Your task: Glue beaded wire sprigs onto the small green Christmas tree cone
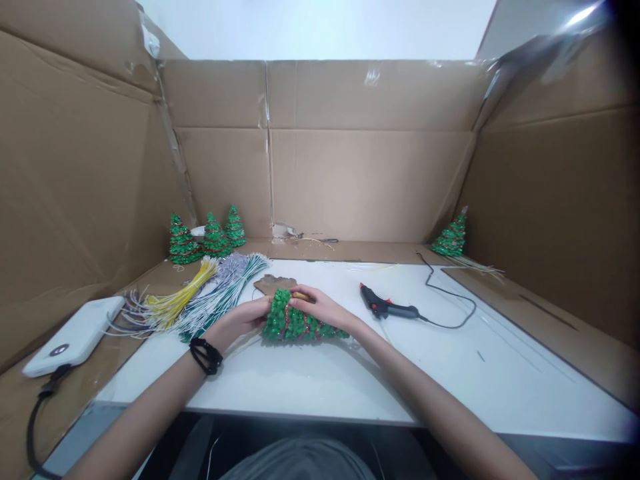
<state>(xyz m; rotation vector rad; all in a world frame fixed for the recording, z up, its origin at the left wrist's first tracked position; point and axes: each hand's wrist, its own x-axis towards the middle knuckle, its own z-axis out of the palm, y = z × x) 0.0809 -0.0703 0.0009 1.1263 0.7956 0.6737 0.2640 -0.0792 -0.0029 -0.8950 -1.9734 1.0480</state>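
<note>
A small green Christmas tree [295, 325] with red garland lies on its side above the white table, its tip pointing right and its base to the left. My left hand [253, 313], with a black band on the wrist, is closed around the base end; its fingertips are partly hidden behind the tree. Over the top side, my right hand [320, 307] is closed on a slim tool with a yellowish-brown handle [300, 295], directed at the base. What the tool's tip touches is hidden. Just behind the hands lies a ragged brown piece [274, 284].
Bundles of yellow [183, 293] and green-white wires [225, 293] lie at left, beside a white power bank [75, 337]. A black glue gun [387, 305] with a cord rests right. Several finished-looking trees [216, 237] stand back left, another tree [451, 235] back right. Cardboard walls [370, 180] enclose the table.
</note>
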